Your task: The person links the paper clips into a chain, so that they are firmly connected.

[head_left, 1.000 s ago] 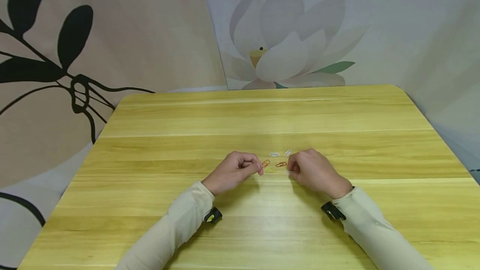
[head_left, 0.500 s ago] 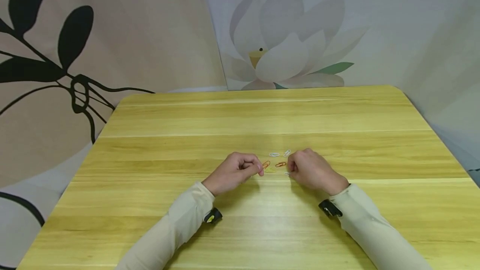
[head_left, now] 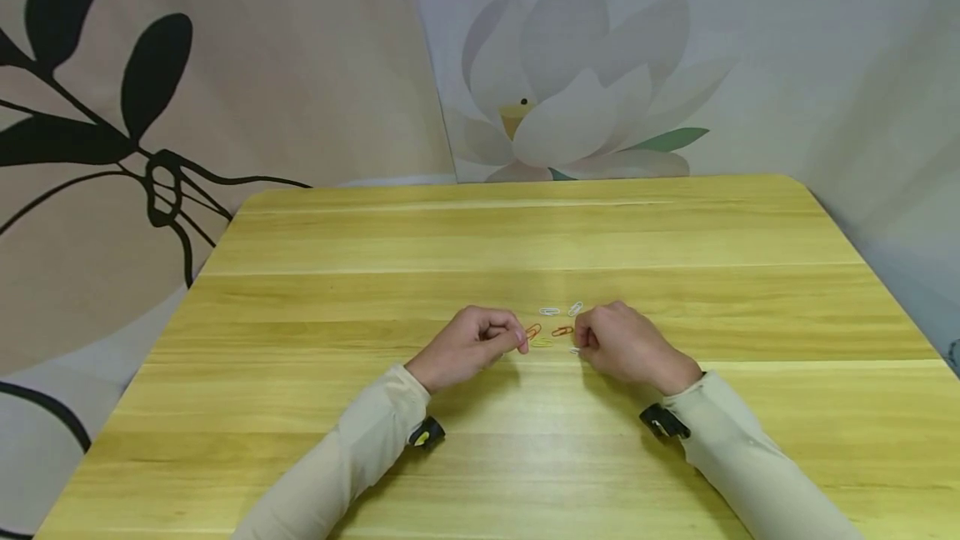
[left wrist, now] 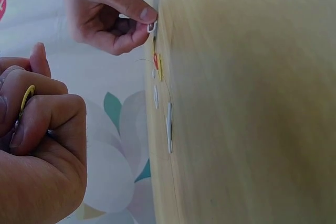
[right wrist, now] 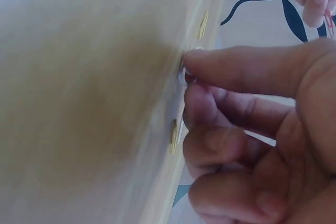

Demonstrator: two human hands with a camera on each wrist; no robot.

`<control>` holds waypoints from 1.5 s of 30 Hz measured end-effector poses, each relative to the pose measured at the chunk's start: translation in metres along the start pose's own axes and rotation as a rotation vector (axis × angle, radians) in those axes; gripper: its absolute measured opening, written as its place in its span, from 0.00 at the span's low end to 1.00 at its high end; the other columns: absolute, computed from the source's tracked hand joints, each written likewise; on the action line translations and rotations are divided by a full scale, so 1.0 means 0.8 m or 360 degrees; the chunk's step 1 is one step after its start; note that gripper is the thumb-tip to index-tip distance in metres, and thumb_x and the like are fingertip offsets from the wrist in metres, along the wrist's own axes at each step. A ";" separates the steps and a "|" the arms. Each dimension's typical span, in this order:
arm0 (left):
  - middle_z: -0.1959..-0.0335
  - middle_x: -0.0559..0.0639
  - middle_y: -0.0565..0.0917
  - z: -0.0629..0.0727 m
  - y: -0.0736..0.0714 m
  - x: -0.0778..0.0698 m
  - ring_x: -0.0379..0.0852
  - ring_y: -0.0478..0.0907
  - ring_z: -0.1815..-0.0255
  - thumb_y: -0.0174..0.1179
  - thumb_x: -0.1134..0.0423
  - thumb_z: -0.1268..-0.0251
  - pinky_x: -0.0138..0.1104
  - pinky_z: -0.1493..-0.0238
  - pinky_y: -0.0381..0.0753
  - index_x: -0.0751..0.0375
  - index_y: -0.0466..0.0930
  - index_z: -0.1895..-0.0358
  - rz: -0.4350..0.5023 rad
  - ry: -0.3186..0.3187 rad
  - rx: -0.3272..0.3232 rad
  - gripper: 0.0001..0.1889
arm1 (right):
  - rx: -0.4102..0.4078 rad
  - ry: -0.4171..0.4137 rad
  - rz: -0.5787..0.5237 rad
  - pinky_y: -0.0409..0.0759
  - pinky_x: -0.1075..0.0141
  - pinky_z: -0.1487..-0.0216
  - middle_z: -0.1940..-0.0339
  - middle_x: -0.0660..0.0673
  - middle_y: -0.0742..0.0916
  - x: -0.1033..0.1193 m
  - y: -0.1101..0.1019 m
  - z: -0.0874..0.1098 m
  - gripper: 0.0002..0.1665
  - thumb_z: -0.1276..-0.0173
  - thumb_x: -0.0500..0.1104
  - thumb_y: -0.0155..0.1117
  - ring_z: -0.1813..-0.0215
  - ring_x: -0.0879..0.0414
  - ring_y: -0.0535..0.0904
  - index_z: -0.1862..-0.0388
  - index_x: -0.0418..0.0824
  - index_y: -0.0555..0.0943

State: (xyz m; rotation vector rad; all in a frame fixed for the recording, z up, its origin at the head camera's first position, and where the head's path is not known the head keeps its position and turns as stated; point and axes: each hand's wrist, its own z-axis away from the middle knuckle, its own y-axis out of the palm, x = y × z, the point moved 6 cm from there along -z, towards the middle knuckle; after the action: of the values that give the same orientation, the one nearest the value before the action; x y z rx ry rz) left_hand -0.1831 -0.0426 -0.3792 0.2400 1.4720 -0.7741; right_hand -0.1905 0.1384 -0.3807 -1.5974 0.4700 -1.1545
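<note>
My left hand [head_left: 468, 344] pinches paper clips between curled fingers and thumb. A yellow paper clip [left wrist: 26, 100] pokes up from that grip in the left wrist view. At the same fingertips, a red paper clip [head_left: 533, 331] shows in the head view. Opposite, my right hand [head_left: 630, 344] pinches a white paper clip [left wrist: 152, 27] between thumb and forefinger, low over the table; the fingers hide most of it. Between the hands lie another red paper clip [head_left: 562, 331] and a yellow one [head_left: 542, 342].
Two white paper clips [head_left: 549, 311] lie just beyond the hands on the wooden table [head_left: 480, 457]. In the right wrist view a yellow clip [right wrist: 174, 136] rests under the right fingers. Patterned cloth [head_left: 315, 65] hangs behind the far edge.
The white clip in my right hand shows less beyond the fingertips than one second ago. That hand has shifted only slightly; my left hand stays in place.
</note>
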 end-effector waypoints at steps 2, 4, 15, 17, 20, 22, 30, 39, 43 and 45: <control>0.84 0.42 0.63 0.000 0.000 0.001 0.37 0.58 0.83 0.50 0.66 0.25 0.27 0.79 0.61 0.70 0.83 0.59 0.0002 -0.0003 -0.0001 0.13 | -0.0001 -0.0014 -0.0027 0.69 0.72 0.73 0.78 0.52 0.81 0.001 0.000 0.001 0.10 0.42 0.30 0.68 0.75 0.64 0.70 0.76 0.43 0.81; 0.85 0.42 0.63 0.000 0.001 0.001 0.38 0.58 0.84 0.50 0.66 0.25 0.27 0.79 0.60 0.70 0.83 0.59 0.0002 -0.0004 0.0002 0.13 | 0.0001 -0.0026 -0.0060 0.69 0.72 0.72 0.78 0.53 0.81 0.002 0.000 0.001 0.10 0.41 0.30 0.68 0.75 0.64 0.70 0.76 0.44 0.80; 0.85 0.42 0.63 -0.001 0.002 0.003 0.38 0.58 0.84 0.50 0.65 0.24 0.27 0.81 0.60 0.69 0.84 0.58 -0.0013 -0.0027 -0.0003 0.13 | 0.0052 -0.0057 -0.0518 0.73 0.72 0.71 0.73 0.48 0.86 0.010 0.001 -0.001 0.06 0.31 0.33 0.64 0.73 0.63 0.74 0.68 0.41 0.81; 0.85 0.42 0.63 -0.002 0.001 0.003 0.38 0.58 0.84 0.50 0.65 0.24 0.27 0.81 0.60 0.69 0.84 0.58 -0.0015 -0.0031 -0.0004 0.13 | 0.0024 -0.0099 -0.0612 0.74 0.72 0.71 0.72 0.47 0.87 0.013 -0.003 -0.001 0.04 0.31 0.33 0.64 0.73 0.63 0.75 0.66 0.41 0.82; 0.86 0.42 0.63 -0.002 0.001 0.003 0.38 0.58 0.84 0.51 0.64 0.24 0.27 0.81 0.60 0.69 0.84 0.58 -0.0011 -0.0038 -0.0010 0.13 | -0.0024 -0.0151 -0.0722 0.72 0.71 0.72 0.72 0.45 0.87 0.017 -0.008 0.000 0.03 0.31 0.35 0.65 0.74 0.63 0.74 0.65 0.41 0.82; 0.86 0.42 0.63 -0.002 0.001 0.003 0.38 0.58 0.84 0.51 0.63 0.23 0.28 0.81 0.60 0.69 0.83 0.58 -0.0008 -0.0042 -0.0014 0.14 | -0.0044 -0.0159 -0.0782 0.71 0.71 0.74 0.72 0.44 0.87 0.018 -0.010 0.002 0.03 0.31 0.35 0.65 0.75 0.64 0.72 0.65 0.41 0.83; 0.86 0.42 0.65 -0.004 -0.003 0.003 0.39 0.59 0.84 0.51 0.63 0.24 0.28 0.80 0.61 0.68 0.84 0.59 -0.0015 -0.0064 -0.0040 0.13 | -0.0095 -0.0169 -0.0871 0.70 0.72 0.78 0.71 0.42 0.87 0.024 -0.013 0.005 0.02 0.30 0.36 0.65 0.77 0.65 0.70 0.64 0.40 0.84; 0.86 0.40 0.65 0.004 -0.002 0.003 0.37 0.59 0.84 0.51 0.63 0.24 0.27 0.80 0.61 0.70 0.83 0.59 -0.0021 -0.0047 -0.0013 0.14 | -0.0398 -0.0244 -0.0777 0.69 0.72 0.78 0.75 0.46 0.87 0.046 -0.016 0.013 0.04 0.33 0.36 0.68 0.78 0.66 0.70 0.67 0.43 0.85; 0.86 0.40 0.64 0.008 -0.002 0.002 0.37 0.59 0.84 0.52 0.63 0.24 0.27 0.79 0.62 0.70 0.83 0.60 -0.0023 -0.0026 0.0000 0.14 | -0.0455 -0.0290 -0.0756 0.70 0.72 0.78 0.75 0.47 0.87 0.056 -0.015 0.015 0.05 0.33 0.35 0.69 0.77 0.67 0.71 0.68 0.44 0.85; 0.86 0.40 0.64 0.009 -0.001 0.001 0.36 0.59 0.84 0.51 0.63 0.24 0.27 0.79 0.62 0.70 0.83 0.60 -0.0023 -0.0018 0.0011 0.14 | -0.0465 -0.0288 -0.0738 0.71 0.73 0.77 0.76 0.48 0.87 0.059 -0.014 0.016 0.05 0.34 0.35 0.69 0.77 0.67 0.71 0.68 0.45 0.86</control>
State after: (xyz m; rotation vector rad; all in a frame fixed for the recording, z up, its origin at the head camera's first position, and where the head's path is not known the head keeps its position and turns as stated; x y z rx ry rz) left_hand -0.1777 -0.0482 -0.3790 0.2302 1.4621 -0.7914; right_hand -0.1605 0.1125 -0.3497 -2.1197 0.1528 -1.3060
